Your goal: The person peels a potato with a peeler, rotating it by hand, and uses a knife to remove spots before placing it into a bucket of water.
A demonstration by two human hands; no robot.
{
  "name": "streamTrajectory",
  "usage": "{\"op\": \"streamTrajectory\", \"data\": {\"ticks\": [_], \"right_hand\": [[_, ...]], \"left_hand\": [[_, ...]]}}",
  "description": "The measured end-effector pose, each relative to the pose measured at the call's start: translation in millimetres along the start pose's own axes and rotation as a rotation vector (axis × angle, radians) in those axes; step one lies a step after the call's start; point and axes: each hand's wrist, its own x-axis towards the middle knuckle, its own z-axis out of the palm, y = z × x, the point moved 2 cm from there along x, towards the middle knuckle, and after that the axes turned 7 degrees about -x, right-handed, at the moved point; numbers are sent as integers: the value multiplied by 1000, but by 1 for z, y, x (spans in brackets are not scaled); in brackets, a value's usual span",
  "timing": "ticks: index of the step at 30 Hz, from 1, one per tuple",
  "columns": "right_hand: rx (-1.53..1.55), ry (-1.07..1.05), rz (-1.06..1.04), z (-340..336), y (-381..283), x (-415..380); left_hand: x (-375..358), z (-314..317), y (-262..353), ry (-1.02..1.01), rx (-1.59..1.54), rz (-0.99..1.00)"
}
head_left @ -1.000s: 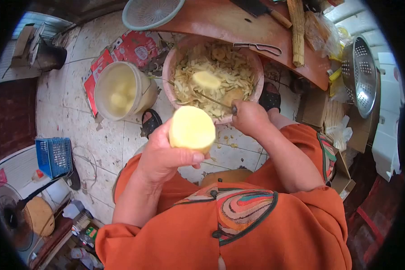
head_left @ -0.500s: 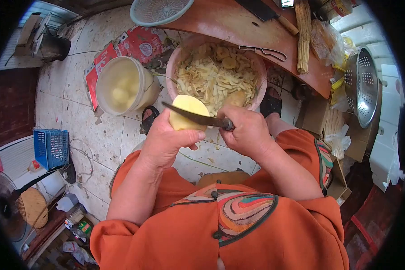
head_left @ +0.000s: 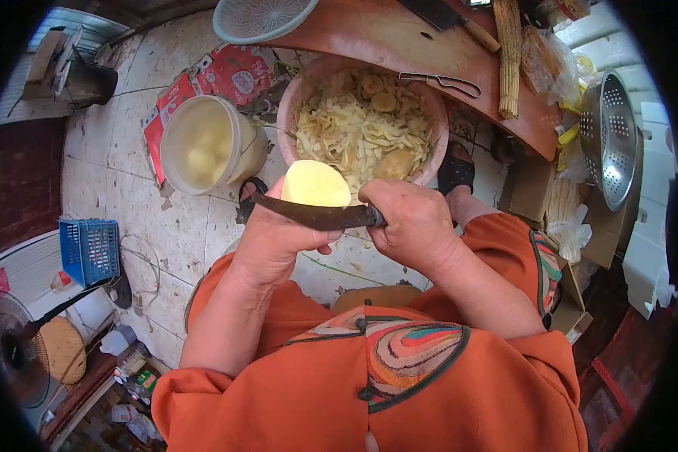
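My left hand (head_left: pixel 273 235) is wrapped around a yellow peeled potato (head_left: pixel 315 184), whose pale, flat face points up and away from me. In my right hand (head_left: pixel 413 217) is the handle of a dark, curved knife (head_left: pixel 320 216). Its blade lies across the near side of the potato, over my left fingers. Beyond both hands stands a pink tub (head_left: pixel 285 129) heaped with potato peelings (head_left: pixel 354 124). An unpeeled potato (head_left: pixel 394 164) rests on the peelings, close to my right hand.
A whitish bucket (head_left: pixel 237 147) with peeled potatoes in cloudy water stands left of the tub. Behind is a brown board (head_left: pixel 354 34) bearing a peeler (head_left: pixel 441 81), a cleaver (head_left: pixel 429 13) and a plastic basket (head_left: pixel 264 16). A steel colander (head_left: pixel 614 143) is at right.
The knife has come down and toward me along the potato, its blade now lower and more level. The left hand keeps hold of the potato, with its pale face more exposed.
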Motion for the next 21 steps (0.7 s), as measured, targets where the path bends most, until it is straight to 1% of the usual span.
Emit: {"op": "streamTrajectory", "data": {"ticks": [1, 3, 4, 7, 8, 9, 10, 11, 13, 14, 18, 20, 21], "right_hand": [[1, -1, 2, 1, 2, 0], [-35, -47, 69, 4, 7, 1], [-35, -48, 70, 4, 9, 1], [-11, 4, 35, 8, 16, 3], [-40, 0, 100, 12, 24, 3], [-70, -4, 167, 13, 32, 5], [-98, -59, 272, 12, 40, 7], [-101, -57, 277, 12, 43, 7], [-91, -127, 386, 14, 49, 11], [-80, -153, 398, 13, 47, 12], [-51, -201, 419, 14, 41, 14], [94, -105, 397, 14, 37, 17], [95, -108, 394, 14, 35, 18]], "left_hand": [[-1, 2, 1, 17, 35, -33], [-2, 0, 0, 16, 33, -60], [-3, -1, 0, 15, 30, -85], [-7, -1, 3, 9, 17, -79], [-10, -1, 5, 9, 18, -80], [-13, 0, 8, -35, -12, -78], [-15, 1, 10, -81, -41, -78], [-16, 2, 12, -87, -40, -81], [-16, 1, 14, -27, -38, -81], [-15, 0, 13, -21, -43, -77], [-12, -5, 7, 11, -39, 26], [-11, -6, 7, 17, -15, 70], [-10, -6, 7, 22, 6, 86]]}}
